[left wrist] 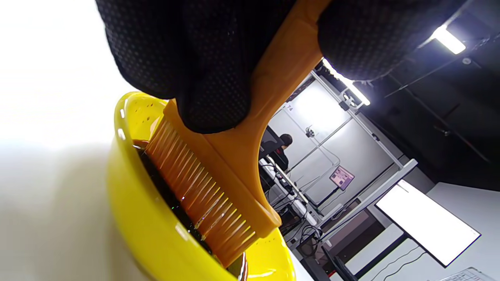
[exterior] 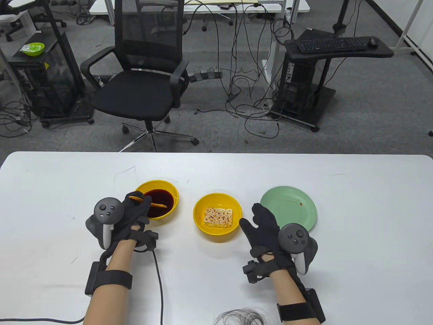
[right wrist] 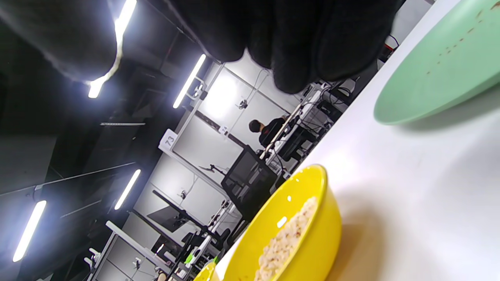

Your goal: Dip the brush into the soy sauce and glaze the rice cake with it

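My left hand [exterior: 137,208] grips the handle of an orange brush [exterior: 154,204]. The brush [left wrist: 218,183] has its bristles down in the dark soy sauce [exterior: 161,202] of a yellow bowl [exterior: 172,188]; the bowl's rim shows in the left wrist view [left wrist: 129,187]. A square rice cake [exterior: 218,217] lies in a second yellow bowl [exterior: 199,206] at the table's middle, and shows in the right wrist view [right wrist: 287,238]. My right hand [exterior: 262,221] rests open and empty on the table just right of that bowl [right wrist: 312,234].
A green plate [exterior: 289,206] with a few red specks sits right of the rice cake bowl, beyond my right hand; it also shows in the right wrist view [right wrist: 437,74]. A black cable [exterior: 159,281] runs from my left wrist toward the front edge. An office chair [exterior: 142,78] stands beyond the table.
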Tool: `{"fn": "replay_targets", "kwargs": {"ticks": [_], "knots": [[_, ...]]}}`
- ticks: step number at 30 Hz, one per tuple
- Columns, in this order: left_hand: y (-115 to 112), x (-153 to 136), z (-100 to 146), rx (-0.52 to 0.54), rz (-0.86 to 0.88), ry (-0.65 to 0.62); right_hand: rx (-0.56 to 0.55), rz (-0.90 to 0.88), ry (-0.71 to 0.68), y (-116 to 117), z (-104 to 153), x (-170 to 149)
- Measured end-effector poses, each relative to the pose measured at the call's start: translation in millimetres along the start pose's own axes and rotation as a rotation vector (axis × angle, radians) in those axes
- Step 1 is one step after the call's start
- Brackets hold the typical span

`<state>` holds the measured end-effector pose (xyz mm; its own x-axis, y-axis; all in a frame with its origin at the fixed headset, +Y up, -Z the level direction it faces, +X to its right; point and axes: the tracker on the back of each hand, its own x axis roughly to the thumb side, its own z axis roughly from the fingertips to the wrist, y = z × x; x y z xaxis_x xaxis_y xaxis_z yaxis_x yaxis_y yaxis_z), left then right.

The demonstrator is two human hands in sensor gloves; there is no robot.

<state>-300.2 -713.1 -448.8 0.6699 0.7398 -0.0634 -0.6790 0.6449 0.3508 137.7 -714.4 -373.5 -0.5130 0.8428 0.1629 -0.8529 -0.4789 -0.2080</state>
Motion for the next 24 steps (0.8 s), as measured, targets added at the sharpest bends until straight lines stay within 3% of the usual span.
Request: {"fn": "replay_targets", "kwargs": {"ticks": [10, 13, 16, 24], "knots": [[23, 10, 12, 0.006, -0.051, -0.072, 0.003, -0.005, 0.002, 1, 0, 0], [22, 9, 13, -0.043, -0.086, -0.062, 0.006, -0.002, -0.002, 1, 0, 0], [26, 10, 14, -0.009, -0.069, -0.076, 0.010, -0.007, 0.000, 2, 0, 0], [23, 13, 13, -0.068, -0.094, -0.096, 0.006, -0.004, 0.005, 1, 0, -1]]}}
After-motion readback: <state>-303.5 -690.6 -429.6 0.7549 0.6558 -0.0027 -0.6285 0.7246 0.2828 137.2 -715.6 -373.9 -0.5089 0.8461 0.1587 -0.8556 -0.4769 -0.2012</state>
